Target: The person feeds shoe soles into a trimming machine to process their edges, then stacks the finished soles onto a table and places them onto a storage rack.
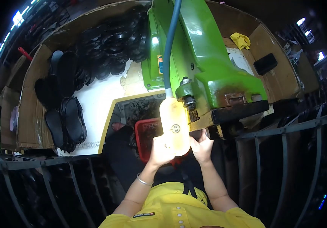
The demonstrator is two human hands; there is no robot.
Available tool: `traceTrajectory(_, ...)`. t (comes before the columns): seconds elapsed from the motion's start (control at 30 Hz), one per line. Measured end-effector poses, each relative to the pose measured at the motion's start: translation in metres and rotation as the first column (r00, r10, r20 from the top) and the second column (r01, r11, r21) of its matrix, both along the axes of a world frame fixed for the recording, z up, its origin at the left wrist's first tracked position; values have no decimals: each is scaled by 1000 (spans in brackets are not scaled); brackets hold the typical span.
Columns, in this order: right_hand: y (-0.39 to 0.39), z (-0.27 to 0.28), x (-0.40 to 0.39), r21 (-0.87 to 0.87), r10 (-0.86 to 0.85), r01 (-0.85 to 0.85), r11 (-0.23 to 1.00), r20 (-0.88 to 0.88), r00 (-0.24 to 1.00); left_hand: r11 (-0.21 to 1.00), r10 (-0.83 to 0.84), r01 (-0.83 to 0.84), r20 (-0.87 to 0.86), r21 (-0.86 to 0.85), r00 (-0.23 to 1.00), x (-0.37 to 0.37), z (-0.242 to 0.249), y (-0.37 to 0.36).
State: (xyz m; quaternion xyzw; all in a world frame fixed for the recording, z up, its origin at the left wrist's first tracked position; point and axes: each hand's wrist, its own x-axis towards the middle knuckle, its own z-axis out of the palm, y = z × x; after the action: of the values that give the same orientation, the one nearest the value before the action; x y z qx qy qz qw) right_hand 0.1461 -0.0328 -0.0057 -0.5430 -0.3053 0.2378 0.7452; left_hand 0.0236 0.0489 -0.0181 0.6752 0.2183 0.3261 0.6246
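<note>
A glowing yellow-white gooseneck lamp (175, 142) hangs between my hands and the green machine, hiding what lies beneath it. My left hand (162, 152) is at the lamp's lower left edge, closed, with its fingertips out of sight behind the lamp. On the other side, my right hand (202, 147) is closed just below the dark end of the green machine (205, 57). Its fingers point up toward the machine head, and whatever they hold is hidden. A red plastic basket (142, 146) sits lower down, behind the lamp and my left hand.
Black shoe soles (73, 116) stand stacked on the white tabletop (95, 98) at the left. A heap of black pieces (114, 45) lies behind them. Cardboard walls (32, 114) surround the table. A yellow cloth (241, 40) and a black block (265, 64) are at the right. Metal rails (285, 131) run in front.
</note>
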Motion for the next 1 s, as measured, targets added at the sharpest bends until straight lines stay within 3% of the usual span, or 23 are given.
traceTrajectory(0.07,-15,-11,-7,61,-14,24,998,-158,987,991,-11,8,25,135,1000,9,-6,-2)
traceTrajectory(0.17,-72,-78,-4,-308,320,-380,872,-228,920,999,7,-1,113,-54,994,12,-18,-12)
traceTrajectory(0.2,-80,-80,-10,-249,267,-365,897,-353,897,995,22,-11,112,-97,993,10,-16,-16)
traceTrajectory(0.23,-92,-86,-9,-234,200,-306,923,-387,900,984,4,15,103,-178,995,8,-17,-18)
traceTrajectory(0.33,-108,-73,11,-144,37,-127,981,-507,861,980,65,-46,94,-195,993,11,-12,-26)
traceTrajectory(0.43,-106,-42,40,-140,-105,50,989,-419,902,982,113,-88,150,-166,982,19,-3,-26)
traceTrajectory(0.53,-84,-10,69,-107,-130,110,988,-201,971,989,62,-39,160,-143,985,19,3,-17)
traceTrajectory(0.57,-78,-5,78,-132,-113,97,987,-118,987,987,8,-2,34,-160,999,14,0,-11)
traceTrajectory(0.6,-74,0,84,-156,-91,85,984,-33,995,996,-45,42,-41,-74,998,8,11,-1)
traceTrajectory(0.63,-67,5,85,-155,-52,46,987,-35,998,990,77,-86,80,111,994,12,40,5)
traceTrajectory(0.7,-51,18,79,-156,28,-34,987,-41,999,978,151,-181,236,108,960,9,56,14)
traceTrajectory(0.77,-40,21,65,-152,64,-65,986,-11,998,996,89,-87,112,-22,990,-15,26,35)
traceTrajectory(0.8,-38,18,58,-171,81,-82,982,-13,997,993,57,-42,151,-106,987,-22,29,39)
traceTrajectory(0.87,-31,16,44,-142,119,-121,982,-19,993,942,166,-100,186,-321,968,-32,38,42)
traceTrajectory(1.0,-17,28,20,-130,158,-170,977,-98,983,872,219,-69,261,-485,940,-53,21,46)
